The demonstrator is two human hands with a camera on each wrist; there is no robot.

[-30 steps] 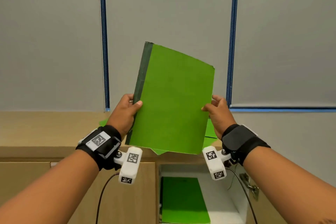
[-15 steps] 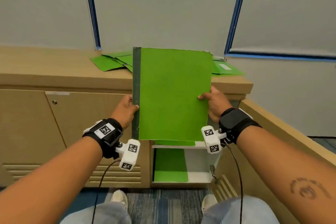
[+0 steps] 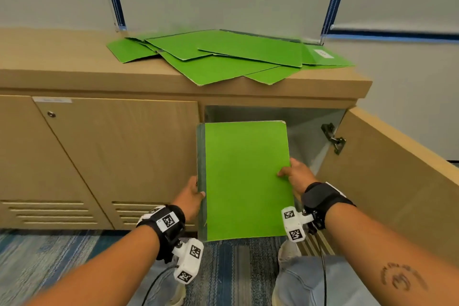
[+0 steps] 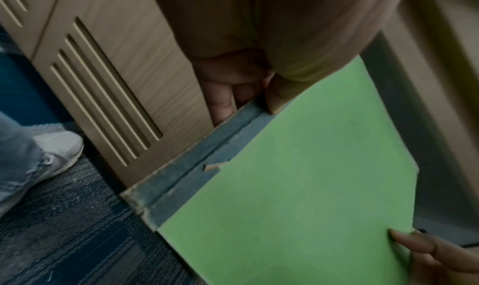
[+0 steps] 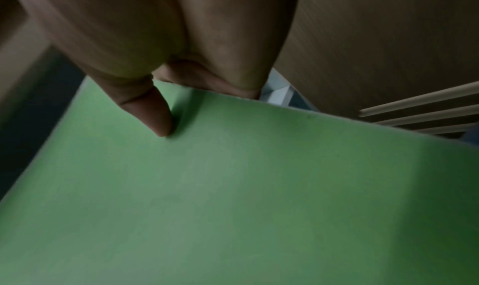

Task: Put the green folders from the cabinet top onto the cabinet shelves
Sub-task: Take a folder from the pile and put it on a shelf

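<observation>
Head view looks down; wrist views close; all share folder (image 3: 244, 181).

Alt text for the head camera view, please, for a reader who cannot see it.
Two hands hold a green folder upright before the open cabinet compartment, the left hand pinching its dark spine edge, the right hand its opposite edge. More green folders lie scattered on the cabinet top, and the cabinet door stands open at right.
</observation>
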